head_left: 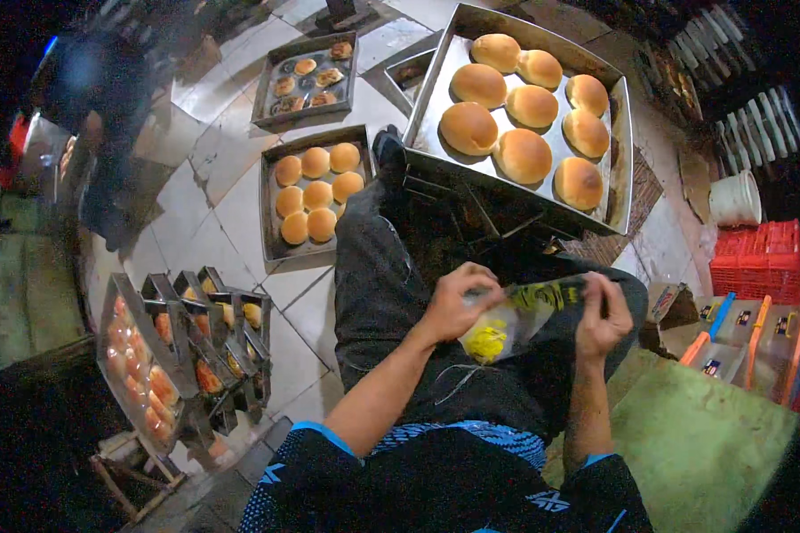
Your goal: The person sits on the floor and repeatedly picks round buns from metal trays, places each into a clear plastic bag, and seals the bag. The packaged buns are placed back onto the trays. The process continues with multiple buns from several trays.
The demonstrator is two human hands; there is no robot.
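Over my lap, a clear plastic bag (490, 338) with bright yellow print is stretched between my two hands. My left hand (463, 303) pinches the bag's upper left side. At the other end, my right hand (601, 316) grips the bag's right corner, slightly blurred. A rounded bulge fills the bag's lower left; whether a bun is inside I cannot tell. Beyond my hands, a large metal baking tray (433, 143) rests raised above the floor, with several golden round buns (522, 156) spaced out on it.
Left of my leg, a metal tray (267, 220) of buns lies on the tiled floor; another tray (259, 110) of topped breads sits beyond. Stacked trays of wrapped breads (140, 373) lean at lower left. At right are a red plastic crate (757, 260), a white bucket (735, 198) and a green board (700, 440).
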